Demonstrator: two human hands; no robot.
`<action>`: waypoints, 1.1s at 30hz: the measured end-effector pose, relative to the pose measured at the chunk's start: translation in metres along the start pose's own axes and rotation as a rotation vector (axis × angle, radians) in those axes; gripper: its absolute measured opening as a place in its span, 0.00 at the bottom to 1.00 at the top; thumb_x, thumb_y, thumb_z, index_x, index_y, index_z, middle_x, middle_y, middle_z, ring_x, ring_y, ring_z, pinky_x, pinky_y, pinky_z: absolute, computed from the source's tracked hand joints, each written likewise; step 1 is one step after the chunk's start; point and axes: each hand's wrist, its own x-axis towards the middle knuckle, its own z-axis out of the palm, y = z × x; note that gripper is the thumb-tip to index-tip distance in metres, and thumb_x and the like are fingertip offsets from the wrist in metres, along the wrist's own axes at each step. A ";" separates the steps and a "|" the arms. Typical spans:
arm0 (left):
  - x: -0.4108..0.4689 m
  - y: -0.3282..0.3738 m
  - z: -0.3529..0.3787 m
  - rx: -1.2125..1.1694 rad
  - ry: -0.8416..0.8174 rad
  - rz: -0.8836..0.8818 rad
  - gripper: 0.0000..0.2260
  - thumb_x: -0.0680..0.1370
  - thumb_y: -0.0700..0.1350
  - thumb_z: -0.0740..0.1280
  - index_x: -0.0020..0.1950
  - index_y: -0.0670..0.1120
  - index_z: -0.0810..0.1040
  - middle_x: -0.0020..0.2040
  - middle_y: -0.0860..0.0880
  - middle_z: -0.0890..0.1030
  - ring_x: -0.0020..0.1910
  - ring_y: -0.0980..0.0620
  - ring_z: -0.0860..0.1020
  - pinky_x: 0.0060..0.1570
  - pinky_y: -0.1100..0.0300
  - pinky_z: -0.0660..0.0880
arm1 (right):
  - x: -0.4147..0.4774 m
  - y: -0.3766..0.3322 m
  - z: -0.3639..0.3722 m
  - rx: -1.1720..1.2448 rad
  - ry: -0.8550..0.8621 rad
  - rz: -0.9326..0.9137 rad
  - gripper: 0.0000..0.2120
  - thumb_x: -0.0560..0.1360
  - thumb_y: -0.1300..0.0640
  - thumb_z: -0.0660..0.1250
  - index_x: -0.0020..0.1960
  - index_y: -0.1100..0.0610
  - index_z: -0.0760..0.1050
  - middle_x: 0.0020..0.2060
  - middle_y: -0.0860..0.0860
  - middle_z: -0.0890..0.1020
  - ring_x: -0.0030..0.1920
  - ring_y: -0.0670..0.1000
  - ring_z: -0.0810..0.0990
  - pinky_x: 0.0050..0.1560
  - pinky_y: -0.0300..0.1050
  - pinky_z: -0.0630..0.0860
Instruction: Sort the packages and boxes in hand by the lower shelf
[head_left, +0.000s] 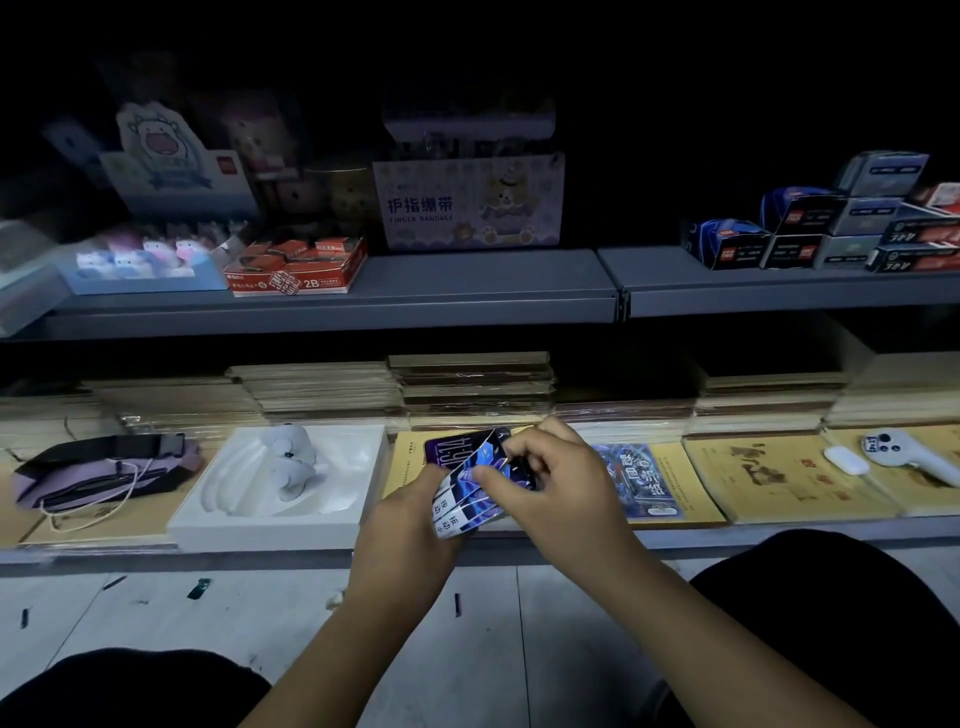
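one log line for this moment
left hand: grips card packs | right hand: pinches top pack | place: over lower shelf | beside: white tray

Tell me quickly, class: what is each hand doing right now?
Left hand: fingers curled round a stack of shiny cards.
Right hand: fingers pinch the top of the same cards.

Both forearms reaching forward, left hand (410, 512) and right hand (550, 478) close together, fingers curled, pinching.
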 end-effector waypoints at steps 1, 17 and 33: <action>0.000 0.000 0.000 0.008 0.001 0.004 0.18 0.72 0.50 0.78 0.55 0.59 0.71 0.44 0.56 0.83 0.41 0.56 0.80 0.38 0.56 0.79 | 0.000 0.000 0.000 -0.013 0.000 0.003 0.09 0.73 0.52 0.77 0.40 0.52 0.79 0.37 0.45 0.69 0.37 0.42 0.72 0.34 0.35 0.65; 0.002 -0.002 0.000 -0.160 -0.001 -0.071 0.19 0.73 0.50 0.77 0.58 0.60 0.74 0.48 0.60 0.84 0.44 0.59 0.82 0.43 0.56 0.82 | 0.005 -0.002 -0.008 0.317 0.024 0.135 0.12 0.76 0.53 0.74 0.40 0.60 0.78 0.26 0.55 0.74 0.29 0.48 0.70 0.31 0.46 0.67; 0.008 -0.008 -0.011 -0.639 -0.025 -0.256 0.20 0.68 0.42 0.82 0.57 0.51 0.79 0.49 0.56 0.87 0.46 0.56 0.85 0.39 0.64 0.81 | 0.014 -0.011 -0.045 0.532 0.399 0.162 0.12 0.82 0.61 0.67 0.44 0.68 0.70 0.23 0.53 0.76 0.26 0.57 0.75 0.25 0.46 0.71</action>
